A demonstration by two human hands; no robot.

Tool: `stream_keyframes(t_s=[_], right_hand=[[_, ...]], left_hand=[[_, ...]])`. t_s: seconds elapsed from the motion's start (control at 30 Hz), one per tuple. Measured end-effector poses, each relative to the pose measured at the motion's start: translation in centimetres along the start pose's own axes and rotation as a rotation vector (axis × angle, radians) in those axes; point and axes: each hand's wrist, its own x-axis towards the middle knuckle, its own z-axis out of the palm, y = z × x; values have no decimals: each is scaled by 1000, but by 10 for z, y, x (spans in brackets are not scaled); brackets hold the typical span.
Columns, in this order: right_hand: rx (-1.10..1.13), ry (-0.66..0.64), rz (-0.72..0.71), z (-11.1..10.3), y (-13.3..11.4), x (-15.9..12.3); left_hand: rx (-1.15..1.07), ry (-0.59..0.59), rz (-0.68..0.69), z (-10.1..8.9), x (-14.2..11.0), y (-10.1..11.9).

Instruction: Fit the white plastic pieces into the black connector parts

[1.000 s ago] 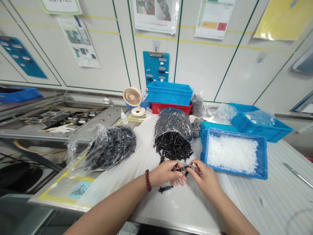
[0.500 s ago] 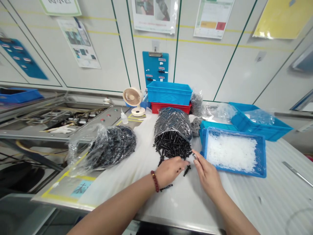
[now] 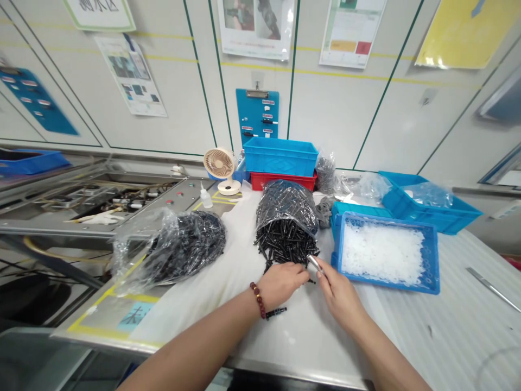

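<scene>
In the head view my right hand (image 3: 340, 296) is closed on a slim silver metal tool (image 3: 316, 264), whose tip points up and left. Beside it, my left hand (image 3: 280, 283) has its fingers bent together over a small black rod-like part (image 3: 311, 281); only the part's end shows, the rest being hidden by the fingers. Just beyond both hands, a clear bag (image 3: 288, 203) lies with its mouth toward me, and many black parts (image 3: 285, 239) spill out of it. Another black part (image 3: 277, 312) lies on the table under my left wrist.
A blue tray (image 3: 432, 255) of small white translucent pieces (image 3: 382, 252) stands at the right. On the left lies a second bag (image 3: 187, 247) of black parts. Behind are a fan (image 3: 220, 164), a bottle (image 3: 206, 198), blue bins (image 3: 280, 156) and a red bin (image 3: 285, 181). A metal ruler-like strip (image 3: 492, 288) lies far right.
My right hand has shifted slightly left, and its metal tool now shows clearly. The left fingers have closed over the black part that lay exposed between the hands.
</scene>
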Motion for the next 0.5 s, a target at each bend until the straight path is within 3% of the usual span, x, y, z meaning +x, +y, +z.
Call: stream_keyframes(t_s=[0.2, 0.33, 0.5], right_hand=[[-38, -43, 49, -5, -6, -1], [-37, -78, 22, -5, -6, -1], [-2, -121, -57, -2, -3, -2]], left_hand=[[-576, 351, -224, -17, -8, -14], [-835, 335, -377, -27, -14, -17], [-995, 385, -440, -27, -13, -18]])
